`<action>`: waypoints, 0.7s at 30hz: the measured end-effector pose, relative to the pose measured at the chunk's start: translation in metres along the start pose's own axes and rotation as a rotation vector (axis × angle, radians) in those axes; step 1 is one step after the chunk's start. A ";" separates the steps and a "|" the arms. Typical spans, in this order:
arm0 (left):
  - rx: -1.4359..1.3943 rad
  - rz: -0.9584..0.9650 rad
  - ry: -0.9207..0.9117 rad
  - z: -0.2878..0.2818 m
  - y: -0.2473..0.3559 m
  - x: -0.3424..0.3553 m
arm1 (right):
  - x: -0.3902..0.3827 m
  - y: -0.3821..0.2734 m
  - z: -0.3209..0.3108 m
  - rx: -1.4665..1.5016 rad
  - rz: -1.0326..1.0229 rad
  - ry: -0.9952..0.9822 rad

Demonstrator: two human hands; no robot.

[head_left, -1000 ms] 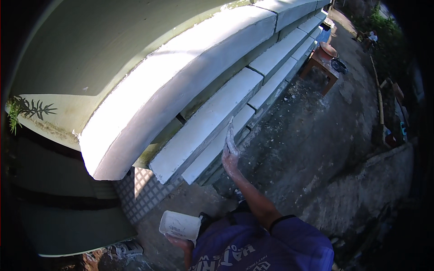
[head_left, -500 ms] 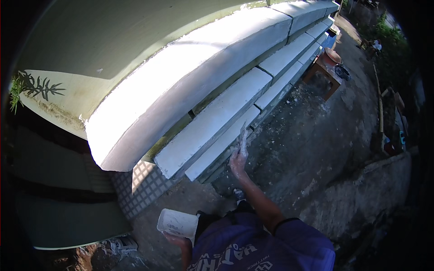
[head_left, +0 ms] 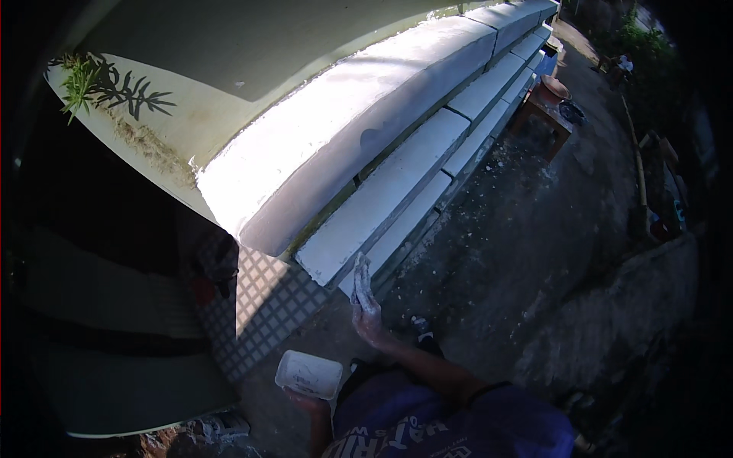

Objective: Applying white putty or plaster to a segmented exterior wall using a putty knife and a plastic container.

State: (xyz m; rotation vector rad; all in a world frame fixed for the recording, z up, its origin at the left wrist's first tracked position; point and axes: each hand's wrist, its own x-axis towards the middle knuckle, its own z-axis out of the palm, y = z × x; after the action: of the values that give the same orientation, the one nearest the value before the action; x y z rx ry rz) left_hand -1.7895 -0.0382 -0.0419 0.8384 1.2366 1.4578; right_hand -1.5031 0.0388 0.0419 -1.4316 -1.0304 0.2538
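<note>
My left hand (head_left: pixel 305 401) grips a white rectangular plastic tub (head_left: pixel 308 374) from below, with whitish residue smeared inside it. Near the front end of the white stepped ledges (head_left: pixel 382 210), my right hand (head_left: pixel 365 314) is smeared with white paste. Its long fingers point forward, pressed together around something thin and pale that I cannot make out. The hand overlaps the end of the lowest white ledge (head_left: pixel 405 237); whether it touches cannot be seen. The broad curved top ledge (head_left: pixel 328 114) has a wet-looking darker patch on its side face.
A small wooden table (head_left: pixel 540 126) with a reddish basin (head_left: pixel 553 89) stands at the far end of the ledges. Checkered tiles (head_left: pixel 263 320) lie to the left. A green plant (head_left: pixel 80 84) grows beside the pale wall. A pole (head_left: pixel 636 153) lies along the right. Pale crumbs dot the ground.
My right hand has moved left and nearer to me, to the ledges' near end. The tub stays in my left hand. The view has shifted, so the ledges appear farther right.
</note>
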 end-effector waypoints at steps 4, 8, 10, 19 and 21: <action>-0.040 -0.113 -0.040 -0.011 0.012 0.022 | -0.052 -0.013 0.003 -0.124 -0.097 -0.172; -0.082 -0.218 -0.126 0.001 0.038 0.038 | -0.077 0.011 0.003 0.114 -0.131 -0.032; -0.185 -0.305 -0.240 -0.014 0.039 0.054 | -0.054 -0.015 0.002 0.259 -0.123 0.108; -0.336 -0.511 -0.391 -0.005 0.066 0.070 | 0.076 0.000 -0.033 -0.132 -0.028 0.372; -0.374 -0.530 -0.390 -0.010 0.068 0.072 | 0.066 -0.011 -0.011 -0.149 -0.058 0.402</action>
State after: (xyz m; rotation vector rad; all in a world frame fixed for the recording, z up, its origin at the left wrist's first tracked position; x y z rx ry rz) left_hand -1.8339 0.0308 0.0147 0.4598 0.7756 0.9889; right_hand -1.4627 0.0753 0.0818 -1.5065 -0.7695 -0.1531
